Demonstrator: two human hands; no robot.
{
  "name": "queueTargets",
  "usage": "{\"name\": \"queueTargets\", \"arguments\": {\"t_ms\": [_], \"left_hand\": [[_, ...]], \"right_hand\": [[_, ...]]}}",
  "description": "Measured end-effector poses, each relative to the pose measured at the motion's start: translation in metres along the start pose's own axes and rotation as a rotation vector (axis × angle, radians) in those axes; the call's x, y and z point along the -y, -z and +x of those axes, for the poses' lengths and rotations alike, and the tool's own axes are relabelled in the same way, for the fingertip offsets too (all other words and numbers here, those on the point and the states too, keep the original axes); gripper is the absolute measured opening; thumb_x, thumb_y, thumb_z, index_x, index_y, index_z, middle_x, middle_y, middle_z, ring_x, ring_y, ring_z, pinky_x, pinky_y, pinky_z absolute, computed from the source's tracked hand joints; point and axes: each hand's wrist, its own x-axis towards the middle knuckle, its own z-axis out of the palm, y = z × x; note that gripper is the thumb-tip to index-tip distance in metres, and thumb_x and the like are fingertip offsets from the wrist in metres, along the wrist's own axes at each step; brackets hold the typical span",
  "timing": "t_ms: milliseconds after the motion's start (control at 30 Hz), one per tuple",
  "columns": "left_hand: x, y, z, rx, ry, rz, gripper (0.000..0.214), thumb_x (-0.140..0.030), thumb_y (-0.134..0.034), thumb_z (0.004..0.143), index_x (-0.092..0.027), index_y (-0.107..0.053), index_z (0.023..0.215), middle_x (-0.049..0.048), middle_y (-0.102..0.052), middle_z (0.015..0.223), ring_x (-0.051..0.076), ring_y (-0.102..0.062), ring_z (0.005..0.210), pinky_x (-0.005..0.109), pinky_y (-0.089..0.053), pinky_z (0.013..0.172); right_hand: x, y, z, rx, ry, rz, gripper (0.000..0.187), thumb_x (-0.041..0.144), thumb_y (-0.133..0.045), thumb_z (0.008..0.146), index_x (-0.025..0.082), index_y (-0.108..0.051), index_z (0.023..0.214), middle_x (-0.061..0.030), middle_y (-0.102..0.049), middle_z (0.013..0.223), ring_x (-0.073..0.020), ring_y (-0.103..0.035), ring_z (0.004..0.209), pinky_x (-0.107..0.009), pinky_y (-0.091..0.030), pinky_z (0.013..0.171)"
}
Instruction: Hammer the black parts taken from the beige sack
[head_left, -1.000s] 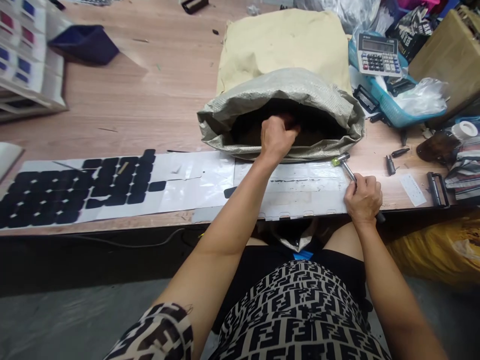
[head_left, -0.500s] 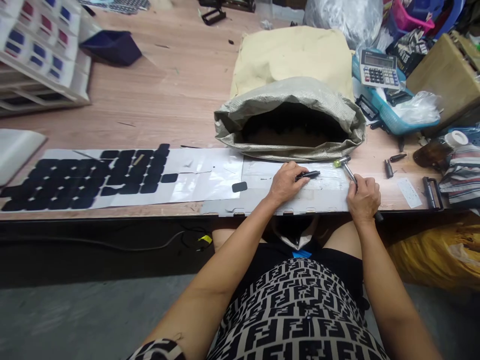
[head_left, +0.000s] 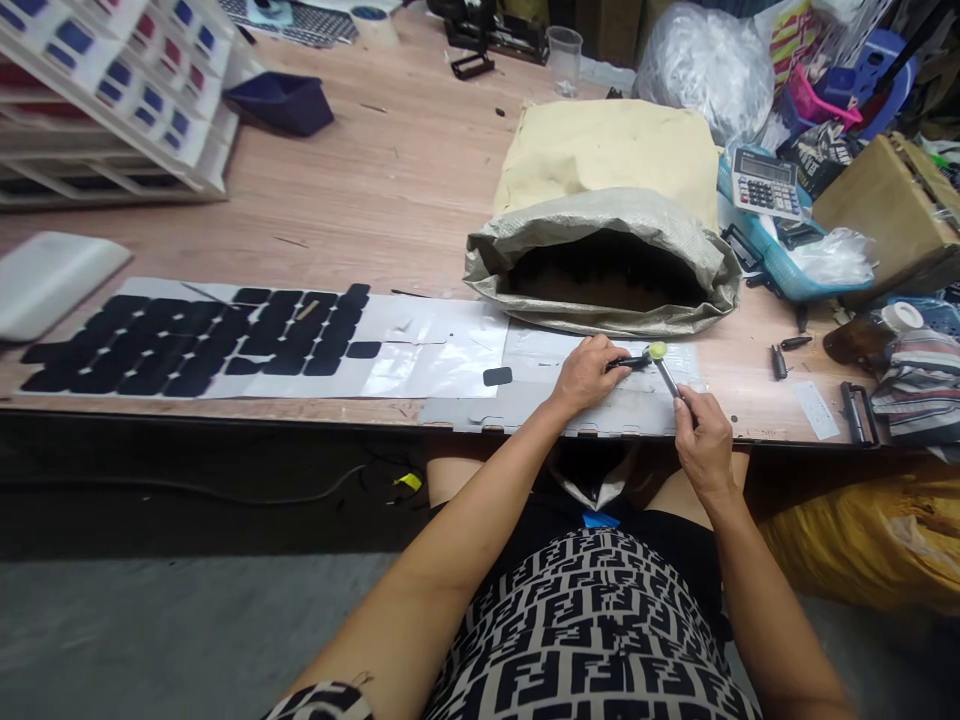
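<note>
near the open sack (head_left: 600, 207), the left hand (head_left: 583, 375) pinches a black piece (head_left: 628, 362), and the hammer (head_left: 667, 379), clasped by the right hand (head_left: 707, 445), has come to its end, so both hands apparently work together.

hands (head_left: 589, 375) 2 | hammer (head_left: 666, 378) 1 | calculator (head_left: 765, 183) 1 | bottle (head_left: 862, 335) 1

Our left arm (head_left: 459, 545) and right arm (head_left: 761, 590) reach forward and lean in toward each other; our left hand (head_left: 589, 374) makes a pinch; our right hand (head_left: 705, 438) is curled up, its thumb maybe pointing forward; they sit near, not touching.
</note>
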Motion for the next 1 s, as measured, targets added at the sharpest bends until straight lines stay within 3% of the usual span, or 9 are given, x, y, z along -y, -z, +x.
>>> {"name": "queueTargets", "arguments": {"t_ms": [200,433,533,800,1000], "left_hand": [[0.0,0.0,0.001,-0.013,-0.016,-0.008,0.019,-0.028,-0.065,0.089,-0.025,-0.074,0.105,0.0032,-0.06,0.093,0.022,-0.055,0.095,0.035,-0.047,0.085],[0.002,-0.004,0.001,-0.043,-0.014,-0.018,0.018,-0.027,-0.067,0.089,-0.024,-0.074,0.105,0.0027,-0.061,0.093,0.02,-0.055,0.093,0.034,-0.046,0.084],[0.001,-0.003,0.002,-0.031,-0.014,-0.012,0.018,-0.028,-0.067,0.089,-0.024,-0.074,0.105,0.003,-0.06,0.093,0.021,-0.056,0.095,0.034,-0.047,0.085],[-0.002,0.002,0.001,0.011,0.0,-0.033,0.017,-0.026,-0.063,0.087,-0.023,-0.073,0.1,0.003,-0.061,0.097,0.022,-0.055,0.097,0.035,-0.047,0.088],[-0.002,0.012,0.001,0.113,-0.026,-0.06,0.018,-0.031,-0.064,0.086,-0.024,-0.074,0.099,0.0038,-0.061,0.1,0.023,-0.053,0.1,0.038,-0.047,0.09]], "right_hand": [[0.002,-0.001,0.004,-0.036,0.002,0.052,0.032,0.032,-0.047,0.1,0.019,-0.07,0.117,-0.0101,-0.07,0.1,-0.0222,-0.067,0.095,-0.035,-0.054,0.086],[0.005,-0.009,0.003,0.024,0.059,0.056,0.03,0.031,-0.049,0.099,0.02,-0.071,0.115,-0.0082,-0.071,0.097,-0.0215,-0.066,0.091,-0.034,-0.053,0.085],[-0.012,-0.003,0.011,-0.029,0.014,-0.004,0.029,0.033,-0.052,0.097,0.019,-0.072,0.113,-0.0083,-0.071,0.098,-0.0211,-0.066,0.088,-0.033,-0.052,0.081],[-0.079,0.014,0.03,-0.193,-0.049,-0.458,0.027,0.031,-0.055,0.092,0.019,-0.076,0.105,-0.0094,-0.066,0.093,-0.0248,-0.055,0.09,-0.034,-0.041,0.079],[-0.083,0.005,0.028,-0.196,-0.097,-0.582,0.027,0.029,-0.056,0.091,0.02,-0.073,0.109,-0.0093,-0.061,0.097,-0.0239,-0.049,0.088,-0.034,-0.034,0.073]]}}
